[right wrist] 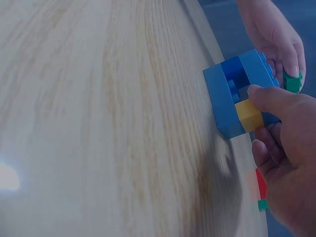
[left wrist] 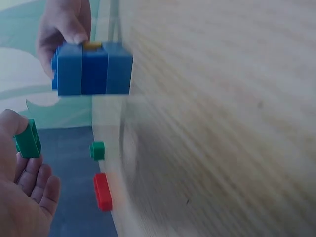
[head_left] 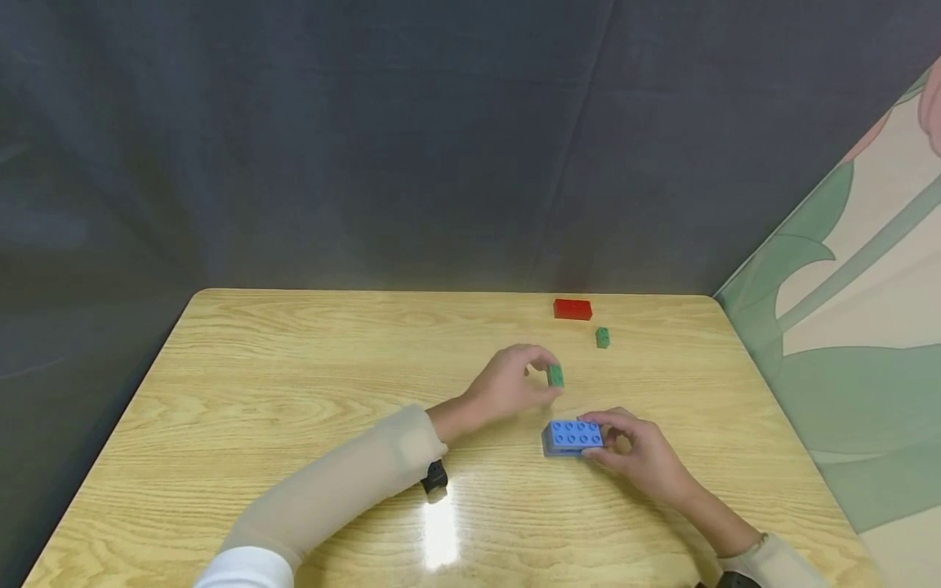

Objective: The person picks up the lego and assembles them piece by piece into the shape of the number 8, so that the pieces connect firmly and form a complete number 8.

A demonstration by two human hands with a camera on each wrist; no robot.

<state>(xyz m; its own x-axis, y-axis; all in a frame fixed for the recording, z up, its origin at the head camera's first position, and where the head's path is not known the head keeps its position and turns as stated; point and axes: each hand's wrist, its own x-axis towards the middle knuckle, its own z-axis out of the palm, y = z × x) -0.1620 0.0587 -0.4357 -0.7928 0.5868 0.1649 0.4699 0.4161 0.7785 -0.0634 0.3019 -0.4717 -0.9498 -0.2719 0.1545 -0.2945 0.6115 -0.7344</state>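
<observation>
My left hand (head_left: 515,382) pinches a small green toy brick (head_left: 555,376) between thumb and fingers, held above the table. To its right and nearer, my right hand (head_left: 647,457) grips the right end of a stack of blue toy bricks (head_left: 573,439), studs up. The right wrist view shows the stack layered: lighter blue bricks above and below, with a dark blue brick (left wrist: 95,74) and a yellow brick (right wrist: 249,116) between them. A gap lies in that middle layer. Thumb and fingers are at the yellow brick's end. Whether the stack touches the table, I cannot tell.
A red brick (head_left: 573,309) lies near the far edge of the wooden table (head_left: 294,359). Just nearer and to its right is another small green brick (head_left: 603,337). Behind the table hangs a dark cloth (head_left: 367,163); a leaf-patterned cloth (head_left: 867,392) borders the right side.
</observation>
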